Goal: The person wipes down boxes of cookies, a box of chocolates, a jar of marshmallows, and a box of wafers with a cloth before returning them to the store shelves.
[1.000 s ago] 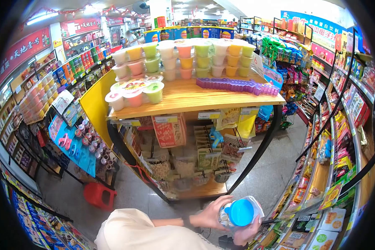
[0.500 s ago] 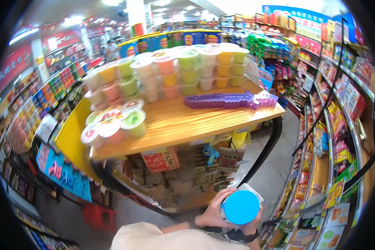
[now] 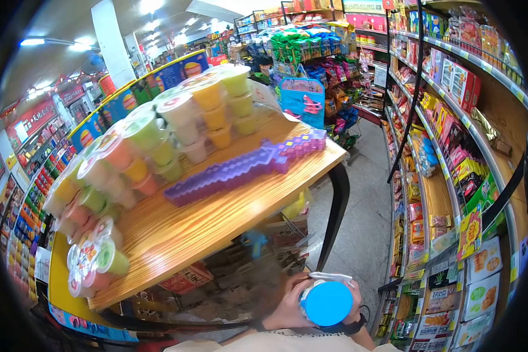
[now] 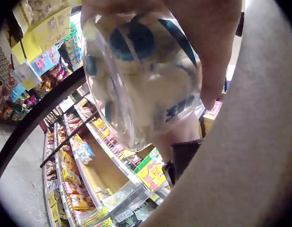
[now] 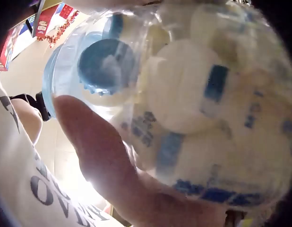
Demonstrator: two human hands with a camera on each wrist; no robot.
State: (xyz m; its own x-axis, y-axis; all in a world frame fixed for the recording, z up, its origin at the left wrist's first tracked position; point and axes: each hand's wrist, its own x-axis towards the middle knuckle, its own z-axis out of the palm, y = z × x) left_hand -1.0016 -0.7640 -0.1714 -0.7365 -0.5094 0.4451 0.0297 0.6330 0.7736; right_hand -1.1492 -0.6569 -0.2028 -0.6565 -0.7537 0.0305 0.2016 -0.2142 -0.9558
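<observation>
A clear plastic jar (image 5: pixel 184 104) with a round blue lid (image 3: pixel 327 303) is held close in front of the body. Whitish pieces in wrappers with blue print fill it. My left hand (image 3: pixel 286 306) grips the jar from the left side. From the right, my right hand (image 3: pixel 354 300) holds it, its thumb lying along the jar wall in the right wrist view. The left wrist view shows the jar's rounded clear side below the left hand (image 4: pixel 207 42). A flat white piece (image 3: pixel 331 276) shows at the jar's far side in the head view.
A wooden display table (image 3: pixel 229 217) stands ahead to the left, with stacked jelly cups (image 3: pixel 144 132) and a purple pixel-style toy sword (image 3: pixel 234 173) on top. Snack shelves (image 3: pixel 446 199) line the right side. A grey floor aisle (image 3: pixel 364 182) runs between them.
The head view has turned to the right, so the display table swings left and tilts, and more of the right shelves shows. Both hands keep hold of the jar; its lid faces the camera.
</observation>
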